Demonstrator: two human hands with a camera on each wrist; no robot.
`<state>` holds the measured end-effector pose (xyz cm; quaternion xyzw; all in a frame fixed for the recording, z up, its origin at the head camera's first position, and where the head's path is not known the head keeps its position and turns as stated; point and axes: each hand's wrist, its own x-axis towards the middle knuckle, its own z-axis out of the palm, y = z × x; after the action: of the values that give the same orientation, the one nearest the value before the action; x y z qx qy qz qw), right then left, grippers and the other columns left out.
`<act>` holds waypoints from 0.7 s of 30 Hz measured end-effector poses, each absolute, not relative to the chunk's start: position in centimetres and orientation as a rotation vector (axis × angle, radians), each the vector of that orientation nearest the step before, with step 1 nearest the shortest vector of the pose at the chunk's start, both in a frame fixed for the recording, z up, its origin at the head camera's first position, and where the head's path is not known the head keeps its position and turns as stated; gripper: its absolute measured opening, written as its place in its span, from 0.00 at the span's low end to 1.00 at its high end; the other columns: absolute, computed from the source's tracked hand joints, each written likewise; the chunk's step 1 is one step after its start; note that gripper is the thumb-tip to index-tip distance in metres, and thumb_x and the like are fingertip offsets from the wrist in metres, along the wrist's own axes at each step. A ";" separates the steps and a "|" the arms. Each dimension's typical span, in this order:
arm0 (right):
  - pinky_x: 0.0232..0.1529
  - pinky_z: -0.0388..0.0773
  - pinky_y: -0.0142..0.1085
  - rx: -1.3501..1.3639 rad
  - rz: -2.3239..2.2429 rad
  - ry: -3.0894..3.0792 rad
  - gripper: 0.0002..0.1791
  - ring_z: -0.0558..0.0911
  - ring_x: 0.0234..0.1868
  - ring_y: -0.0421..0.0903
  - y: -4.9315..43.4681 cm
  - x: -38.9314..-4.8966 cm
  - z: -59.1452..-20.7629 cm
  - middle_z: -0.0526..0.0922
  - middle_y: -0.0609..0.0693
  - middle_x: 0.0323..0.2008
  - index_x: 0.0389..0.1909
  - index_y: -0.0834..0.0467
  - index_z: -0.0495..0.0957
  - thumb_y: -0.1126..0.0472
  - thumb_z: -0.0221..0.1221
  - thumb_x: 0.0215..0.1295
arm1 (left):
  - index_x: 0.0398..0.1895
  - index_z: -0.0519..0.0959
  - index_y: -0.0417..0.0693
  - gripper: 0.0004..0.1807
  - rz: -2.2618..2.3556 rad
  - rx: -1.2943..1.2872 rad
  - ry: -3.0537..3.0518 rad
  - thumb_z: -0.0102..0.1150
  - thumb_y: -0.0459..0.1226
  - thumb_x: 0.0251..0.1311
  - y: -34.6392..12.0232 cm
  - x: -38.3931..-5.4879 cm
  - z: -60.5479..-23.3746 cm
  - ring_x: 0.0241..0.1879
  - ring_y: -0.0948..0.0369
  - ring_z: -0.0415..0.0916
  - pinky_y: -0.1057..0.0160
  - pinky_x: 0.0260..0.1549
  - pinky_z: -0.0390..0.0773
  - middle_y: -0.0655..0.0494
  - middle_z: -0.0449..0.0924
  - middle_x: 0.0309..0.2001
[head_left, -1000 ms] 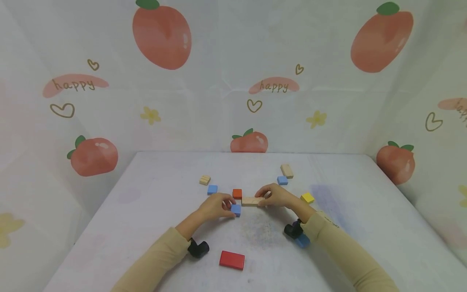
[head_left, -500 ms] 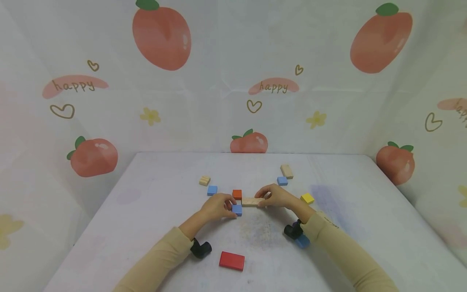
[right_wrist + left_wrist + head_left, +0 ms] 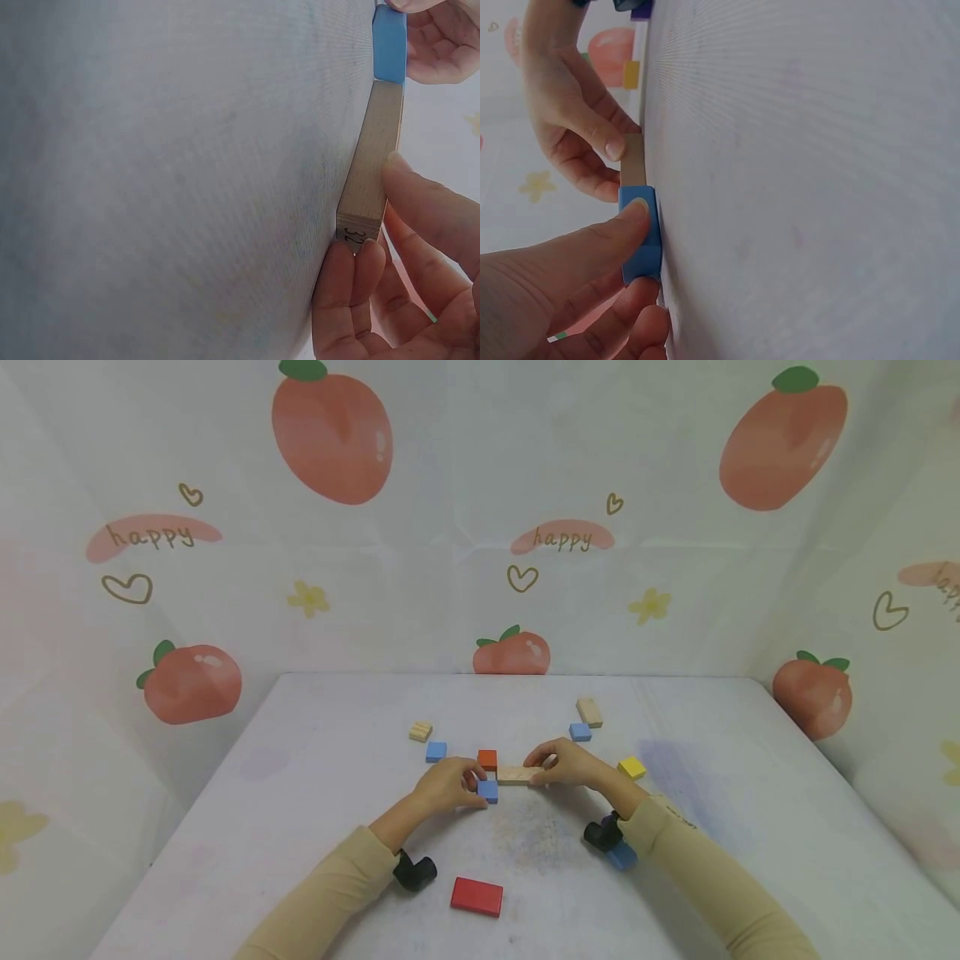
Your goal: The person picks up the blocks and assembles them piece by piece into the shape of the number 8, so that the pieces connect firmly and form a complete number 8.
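Observation:
My left hand (image 3: 444,785) grips a small blue block (image 3: 488,792) near the middle of the table, its thumb on the near face in the left wrist view. My right hand (image 3: 567,762) holds the right end of a long plain wooden block (image 3: 513,775), thumb along its side and fingertips at the end face marked 32 in the right wrist view. That wooden block (image 3: 371,150) lies flat, its far end right at the blue block (image 3: 389,45). Behind the blue block, an orange-red block (image 3: 487,759) sits against the wooden block's left end.
Another blue block (image 3: 436,752) and a ridged wooden piece (image 3: 421,732) lie back left. Back right are a blue block (image 3: 580,732), a wooden block (image 3: 589,712) and a yellow block (image 3: 632,767). A red block (image 3: 477,897) lies in front; a blue piece (image 3: 622,856) shows under the right wrist.
My left hand has slid slightly right with the blue block, bringing it closer under the wooden block's left end. My right hand and the wooden block look unmoved.

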<state>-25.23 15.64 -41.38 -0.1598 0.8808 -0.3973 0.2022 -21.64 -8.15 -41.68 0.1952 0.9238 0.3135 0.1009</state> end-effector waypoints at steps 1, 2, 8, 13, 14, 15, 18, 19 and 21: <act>0.34 0.76 0.31 -0.451 -1.116 2.455 0.14 0.77 0.37 0.44 15.6 -25.2 -41.4 0.81 0.56 0.41 0.43 0.64 0.80 0.64 0.64 0.55 | 0.39 0.80 0.45 0.17 0.927 0.577 2.730 0.72 0.38 0.43 -8.1 -21.6 -41.7 0.29 0.63 0.69 0.68 0.28 0.70 0.55 0.78 0.29; 0.34 0.76 0.31 -0.456 -1.121 2.452 0.14 0.77 0.37 0.44 15.7 -25.2 -41.4 0.81 0.56 0.41 0.43 0.64 0.80 0.64 0.64 0.55 | 0.39 0.80 0.45 0.18 0.927 0.575 2.730 0.72 0.38 0.43 -8.1 -21.6 -41.7 0.29 0.63 0.69 0.68 0.28 0.70 0.55 0.78 0.29; 0.35 0.76 0.31 -0.428 -1.109 2.458 0.14 0.76 0.37 0.44 15.6 -25.3 -41.5 0.81 0.55 0.41 0.43 0.63 0.80 0.64 0.64 0.55 | 0.39 0.80 0.45 0.18 0.930 0.555 2.726 0.72 0.38 0.43 -8.1 -21.6 -41.6 0.29 0.63 0.69 0.68 0.29 0.71 0.55 0.78 0.29; 0.36 0.76 0.31 -0.409 -1.087 2.468 0.14 0.75 0.37 0.44 15.5 -25.2 -41.5 0.81 0.54 0.40 0.43 0.62 0.80 0.63 0.64 0.55 | 0.41 0.80 0.45 0.19 0.941 0.539 2.716 0.72 0.38 0.43 -8.2 -21.6 -41.7 0.31 0.62 0.71 0.66 0.31 0.72 0.55 0.79 0.30; 0.36 0.76 0.31 -0.407 -1.085 2.471 0.14 0.75 0.37 0.44 15.5 -25.2 -41.5 0.81 0.53 0.40 0.43 0.61 0.80 0.63 0.64 0.55 | 0.41 0.80 0.45 0.19 0.946 0.539 2.714 0.72 0.38 0.43 -8.2 -21.6 -41.6 0.31 0.62 0.71 0.66 0.31 0.72 0.55 0.79 0.31; 0.36 0.76 0.31 -0.415 -1.082 2.475 0.14 0.75 0.37 0.44 15.5 -25.2 -41.5 0.81 0.53 0.40 0.43 0.61 0.80 0.63 0.64 0.55 | 0.41 0.80 0.45 0.19 0.953 0.539 2.710 0.72 0.38 0.43 -8.3 -21.6 -41.6 0.32 0.62 0.72 0.66 0.32 0.73 0.55 0.79 0.31; 0.35 0.75 0.31 -0.427 -1.086 2.478 0.14 0.75 0.36 0.43 15.5 -25.2 -41.5 0.81 0.53 0.40 0.43 0.61 0.80 0.63 0.65 0.55 | 0.42 0.80 0.44 0.19 0.973 0.548 2.703 0.72 0.38 0.44 -8.5 -21.5 -41.6 0.33 0.62 0.73 0.65 0.34 0.74 0.54 0.80 0.32; 0.35 0.75 0.30 -0.437 -1.085 2.478 0.14 0.75 0.36 0.43 15.5 -25.2 -41.5 0.81 0.53 0.40 0.43 0.62 0.80 0.63 0.65 0.55 | 0.42 0.80 0.44 0.19 0.980 0.551 2.699 0.72 0.38 0.44 -8.5 -21.5 -41.7 0.33 0.62 0.74 0.65 0.34 0.75 0.54 0.81 0.32; 0.35 0.75 0.30 -0.443 -1.092 2.474 0.14 0.74 0.36 0.43 15.6 -25.2 -41.5 0.81 0.54 0.40 0.43 0.62 0.80 0.63 0.65 0.55 | 0.42 0.80 0.43 0.19 0.997 0.566 2.691 0.72 0.37 0.44 -8.7 -21.5 -41.7 0.33 0.62 0.74 0.65 0.34 0.75 0.53 0.81 0.33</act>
<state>-25.22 15.60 -41.48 -0.1585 0.8848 -0.3903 0.1992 -21.52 -8.67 -41.67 0.1923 0.9146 0.3390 0.1080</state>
